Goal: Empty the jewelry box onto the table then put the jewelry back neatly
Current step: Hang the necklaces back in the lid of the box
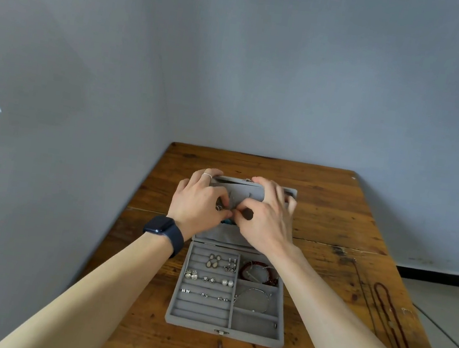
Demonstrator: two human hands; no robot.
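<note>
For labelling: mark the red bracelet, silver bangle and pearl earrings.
red bracelet (242,271): head view, left arc.
silver bangle (256,289): head view, upper arc.
pearl earrings (230,283): head view, right pearl.

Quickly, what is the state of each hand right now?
Left hand: fingers curled, grips the box lid.
Right hand: grips the box lid too.

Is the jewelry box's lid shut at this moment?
No, the lid is tipped back and the open jewelry box shows earrings in its slotted tray.
</note>
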